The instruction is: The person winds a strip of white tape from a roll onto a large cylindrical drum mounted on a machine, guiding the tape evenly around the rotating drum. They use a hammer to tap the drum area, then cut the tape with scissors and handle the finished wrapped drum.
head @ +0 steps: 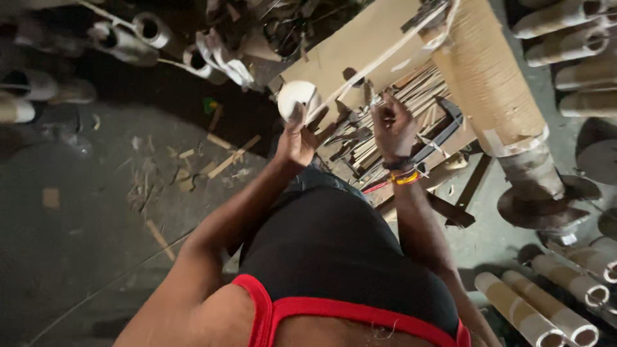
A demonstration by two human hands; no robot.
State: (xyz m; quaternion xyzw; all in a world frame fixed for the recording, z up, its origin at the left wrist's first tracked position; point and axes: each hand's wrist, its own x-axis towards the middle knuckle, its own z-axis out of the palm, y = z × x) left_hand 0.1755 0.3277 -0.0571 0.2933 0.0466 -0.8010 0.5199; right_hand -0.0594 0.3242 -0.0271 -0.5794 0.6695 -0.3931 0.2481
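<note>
My left hand [299, 138] is raised in front of me and grips a white roll of tape [295, 97]. A pale strip of tape [379, 61] runs from the roll up and to the right toward a tall brown cardboard tube [490, 77]. My right hand [393, 128], with bands on the wrist, pinches a thin strip close to that tape line. Both hands hover over a cluttered bench [398, 109] with sticks and metal tools.
A cardboard sheet [350, 48] leans behind the bench. More cardboard tubes lie at the lower right [546, 302] and upper right [572, 32]. Grey spools [138, 35] sit at the upper left. Wood scraps [193, 167] litter the concrete floor.
</note>
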